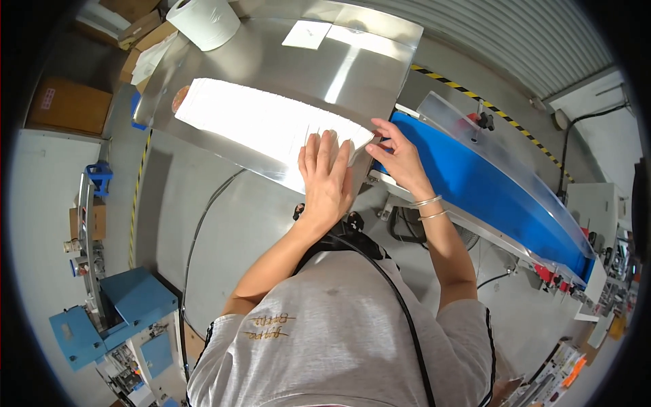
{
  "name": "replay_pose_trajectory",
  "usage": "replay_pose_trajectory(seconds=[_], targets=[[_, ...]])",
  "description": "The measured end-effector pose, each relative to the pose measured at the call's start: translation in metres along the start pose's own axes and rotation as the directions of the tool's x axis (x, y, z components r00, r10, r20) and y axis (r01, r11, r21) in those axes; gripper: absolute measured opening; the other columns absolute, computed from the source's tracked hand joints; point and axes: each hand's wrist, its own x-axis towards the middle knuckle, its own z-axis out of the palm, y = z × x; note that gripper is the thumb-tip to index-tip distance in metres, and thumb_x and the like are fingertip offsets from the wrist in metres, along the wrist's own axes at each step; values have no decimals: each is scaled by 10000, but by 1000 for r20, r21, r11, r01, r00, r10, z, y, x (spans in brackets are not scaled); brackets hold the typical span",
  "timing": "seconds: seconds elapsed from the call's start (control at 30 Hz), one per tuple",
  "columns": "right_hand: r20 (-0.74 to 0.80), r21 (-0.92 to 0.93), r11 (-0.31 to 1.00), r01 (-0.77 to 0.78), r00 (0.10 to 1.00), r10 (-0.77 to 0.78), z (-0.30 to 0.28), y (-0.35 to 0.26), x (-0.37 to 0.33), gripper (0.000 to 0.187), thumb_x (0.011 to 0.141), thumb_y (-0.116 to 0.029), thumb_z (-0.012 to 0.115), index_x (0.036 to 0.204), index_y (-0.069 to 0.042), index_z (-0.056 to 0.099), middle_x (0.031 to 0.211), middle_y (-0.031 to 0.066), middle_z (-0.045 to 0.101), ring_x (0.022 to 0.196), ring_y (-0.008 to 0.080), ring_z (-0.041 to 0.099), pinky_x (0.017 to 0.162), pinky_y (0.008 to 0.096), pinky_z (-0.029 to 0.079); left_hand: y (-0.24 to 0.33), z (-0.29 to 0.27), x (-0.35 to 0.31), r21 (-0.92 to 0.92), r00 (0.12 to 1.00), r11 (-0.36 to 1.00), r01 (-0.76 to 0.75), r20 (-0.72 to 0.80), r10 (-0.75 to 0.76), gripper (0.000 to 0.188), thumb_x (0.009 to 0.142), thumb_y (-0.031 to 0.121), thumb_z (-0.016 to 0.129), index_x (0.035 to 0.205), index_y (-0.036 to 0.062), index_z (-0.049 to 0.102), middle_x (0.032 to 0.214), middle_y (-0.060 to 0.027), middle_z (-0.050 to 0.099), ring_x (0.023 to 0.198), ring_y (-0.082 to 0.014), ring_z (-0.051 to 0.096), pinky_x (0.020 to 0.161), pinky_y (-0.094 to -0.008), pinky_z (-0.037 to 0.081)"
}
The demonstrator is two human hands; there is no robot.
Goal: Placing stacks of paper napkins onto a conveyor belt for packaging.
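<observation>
While our spread L hand rests on the white row, our half-open R hand's by its end, can't tell if holding; prob. tidying, next needs light touch.

Your left hand hides the part of the white stack under its fingers; left of them, glare washes out most sheet edges. Whether your right hand touches the stack's end with its fingertips cannot be told. Far left of your left fingers, the stack's end partly covers a brownish round thing; beyond that, the top edge clips a paper roll.
</observation>
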Motion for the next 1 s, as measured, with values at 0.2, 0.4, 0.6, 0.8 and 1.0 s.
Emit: replay_pose_trajectory(seconds=[0.2,0.4,0.6,0.8,1.0], targets=[[162,-41,988,150,977,-142,-17,-2,10,487,765,-66,714,1217,-85,532,1121,64,592,904,128,593,771,253,494,-3,2,-4,-24,999,999,-40,-15,40,445,753,6,610,1190,90,593,1404,-218,342,1301,-469,266,1046,-598,188],[382,-152,926,345,885,-267,-27,2,23,384,743,-62,718,1103,-79,583,1088,45,591,961,175,572,822,306,474,-2,-4,-3,6,998,998,-60,27,60,365,771,55,635,1132,107,644,1399,-187,384,1323,-419,280,1060,-564,204],[145,-151,988,12,989,10,-53,29,29,393,879,-311,634,1101,5,560,943,113,662,846,144,614,749,299,487,-13,-8,4,38,999,999,-13,-48,15,273,796,92,644,1069,104,654,1343,-196,425,1292,-418,310,1068,-503,223],[95,569,698,-435,878,469,-79,35,7,409,899,-250,612,1161,57,543,1103,129,627,959,206,636,812,312,515,-19,-3,4,12,996,1000,-27,-85,28,265,768,43,632,1026,93,661,1347,-185,422,1278,-412,334,1053,-524,231],[222,753,470,-461,850,477,-87,39,-3,370,905,-220,604,1169,31,542,1116,129,621,966,216,641,830,317,534,-19,-3,3,29,998,999,-17,-67,19,258,783,67,631,1038,93,662,1354,-167,423,1284,-401,333,1053,-536,224]])
